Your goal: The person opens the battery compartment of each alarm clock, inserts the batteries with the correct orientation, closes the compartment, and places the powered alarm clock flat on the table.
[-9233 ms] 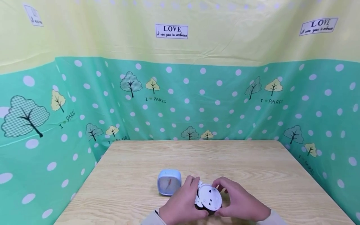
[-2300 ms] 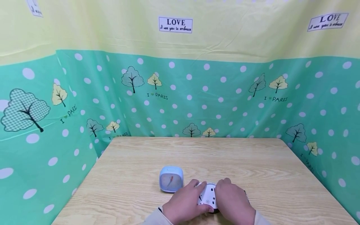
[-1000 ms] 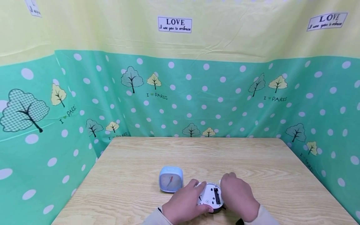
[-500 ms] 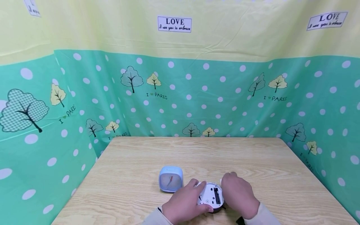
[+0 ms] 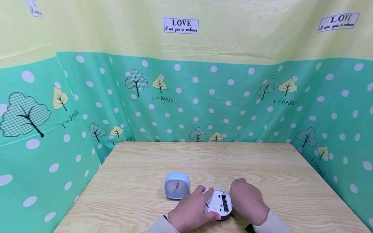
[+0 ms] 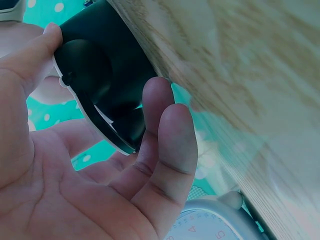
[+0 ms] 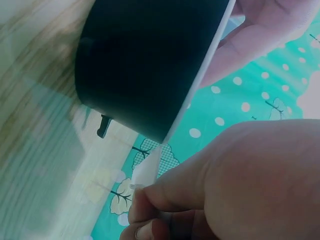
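A round alarm clock [image 5: 215, 201] lies with its white back up on the table. Its sides are black, and a small black peg [image 7: 104, 126] sticks out of one. The long battery compartment [image 5: 225, 203] in the back is uncovered. My left hand [image 5: 190, 210] grips the clock's left side, thumb on the near rim and fingers at the far rim. Just right of the clock, my right hand [image 5: 247, 202] pinches a small white battery cover [image 7: 146, 170] between thumb and fingers. In the right wrist view, the cover's tip is right at the clock's rim.
A light blue square alarm clock [image 5: 176, 186] stands upright to the left, close to my left hand. The wooden table [image 5: 204, 158] reaches back to a green and yellow patterned curtain [image 5: 192, 106] on its far side and both flanks.
Earlier both hands held the clock; then my right hand covered its back. It has since moved right with the cover, baring the compartment. Over the last second, little has moved.
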Motion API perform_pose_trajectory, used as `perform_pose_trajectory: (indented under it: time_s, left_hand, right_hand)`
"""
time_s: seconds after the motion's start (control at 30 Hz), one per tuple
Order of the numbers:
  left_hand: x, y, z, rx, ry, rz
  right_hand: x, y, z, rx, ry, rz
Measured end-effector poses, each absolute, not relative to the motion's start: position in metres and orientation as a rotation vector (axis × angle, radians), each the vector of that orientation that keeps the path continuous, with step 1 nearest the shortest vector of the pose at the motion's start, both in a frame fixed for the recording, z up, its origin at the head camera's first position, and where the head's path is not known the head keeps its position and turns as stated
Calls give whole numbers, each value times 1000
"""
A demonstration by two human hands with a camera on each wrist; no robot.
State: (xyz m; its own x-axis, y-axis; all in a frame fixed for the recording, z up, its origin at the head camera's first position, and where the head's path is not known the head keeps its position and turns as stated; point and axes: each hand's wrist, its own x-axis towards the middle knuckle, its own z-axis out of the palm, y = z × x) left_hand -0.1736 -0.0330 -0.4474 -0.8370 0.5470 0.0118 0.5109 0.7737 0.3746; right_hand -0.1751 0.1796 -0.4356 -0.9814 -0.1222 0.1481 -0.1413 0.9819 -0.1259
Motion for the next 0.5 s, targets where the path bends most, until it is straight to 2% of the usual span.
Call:
perform_pose_trajectory:
  time_s: [0.5]
  left_hand:
    - [-174,-33,-449,851,2871,543]
  right_hand:
    - [-183,185,-437,146,-3044,217]
